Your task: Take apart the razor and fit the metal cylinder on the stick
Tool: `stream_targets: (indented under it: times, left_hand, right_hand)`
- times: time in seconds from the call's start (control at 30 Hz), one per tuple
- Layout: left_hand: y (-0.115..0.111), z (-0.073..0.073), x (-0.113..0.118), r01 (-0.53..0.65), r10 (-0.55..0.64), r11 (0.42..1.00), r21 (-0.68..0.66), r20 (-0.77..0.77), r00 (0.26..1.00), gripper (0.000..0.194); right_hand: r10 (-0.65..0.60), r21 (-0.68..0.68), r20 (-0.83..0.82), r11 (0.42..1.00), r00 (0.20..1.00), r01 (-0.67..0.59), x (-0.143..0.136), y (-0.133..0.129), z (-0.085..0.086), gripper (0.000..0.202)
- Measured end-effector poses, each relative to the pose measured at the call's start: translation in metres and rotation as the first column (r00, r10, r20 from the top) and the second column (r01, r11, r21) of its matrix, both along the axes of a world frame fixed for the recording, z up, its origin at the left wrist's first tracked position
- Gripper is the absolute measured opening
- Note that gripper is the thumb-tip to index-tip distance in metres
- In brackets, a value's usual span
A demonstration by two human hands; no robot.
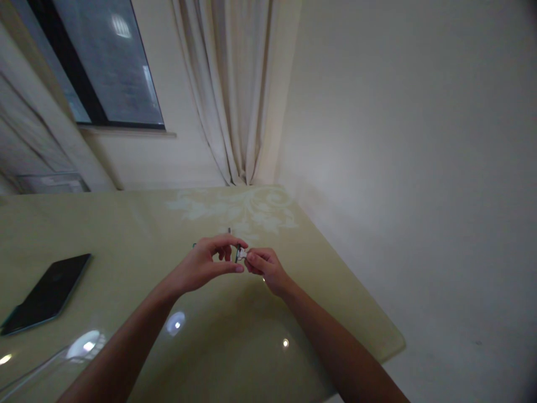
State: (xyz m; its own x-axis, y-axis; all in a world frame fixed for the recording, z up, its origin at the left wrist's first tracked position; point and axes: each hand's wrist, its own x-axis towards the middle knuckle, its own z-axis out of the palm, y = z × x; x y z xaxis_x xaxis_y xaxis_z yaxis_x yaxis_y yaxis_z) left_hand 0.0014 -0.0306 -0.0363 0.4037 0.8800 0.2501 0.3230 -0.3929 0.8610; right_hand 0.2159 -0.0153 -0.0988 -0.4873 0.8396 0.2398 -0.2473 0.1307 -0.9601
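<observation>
At the near side of the glossy table (335, 285), two bare forearms come in from my end, angled inward; one pale cable (36, 374) lies low on the left. Left hand (205, 263): palm side turned right, index arched over, thumb straight below, fingertips closing on the edges of one small part (241, 254). Right hand (268, 268): loosely curled, thumb and index pinching the part's pale end. Part sits between the hands, above the table; dark strip runs near-to-far, its long axis, pale end pointing right. Too small to identify. One thin dark tip (229, 230) shows just past the left index; can't tell what it belongs to. One black flat device (48, 294) on the table, well left of the hands. Farther back: two curtain panels (235, 84), one window (117, 67), plain wall (398, 140) to the right.
</observation>
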Motion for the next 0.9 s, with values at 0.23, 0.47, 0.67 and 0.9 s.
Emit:
stream_targets:
  times: [0.23,0.47,0.67,0.9]
  left_hand:
    - [-0.0018,0.0012,0.0029,-0.017,0.017,1.0,0.021,0.03,0.999,0.042]
    - [-0.0023,-0.001,0.0054,-0.047,0.045,0.996,0.073,0.026,0.999,0.044]
    - [-0.0037,0.001,0.0062,-0.04,0.035,0.996,0.082,0.065,0.997,0.041]
    - [-0.0024,0.0052,0.0037,-0.118,0.111,0.987,0.109,0.062,0.992,0.043]
  right_hand:
    - [-0.032,0.022,0.009,0.999,0.999,0.032,0.0005,-0.0004,0.0008,0.054]
    - [-0.077,0.045,0.023,0.996,0.997,0.076,0.0009,-0.0011,0.0027,0.056]
    - [-0.054,0.047,-0.003,0.997,0.999,0.054,0.0008,-0.0006,0.0015,0.056]
    - [-0.115,-0.018,-0.031,0.993,0.993,0.114,0.0001,0.0083,-0.0006,0.062]
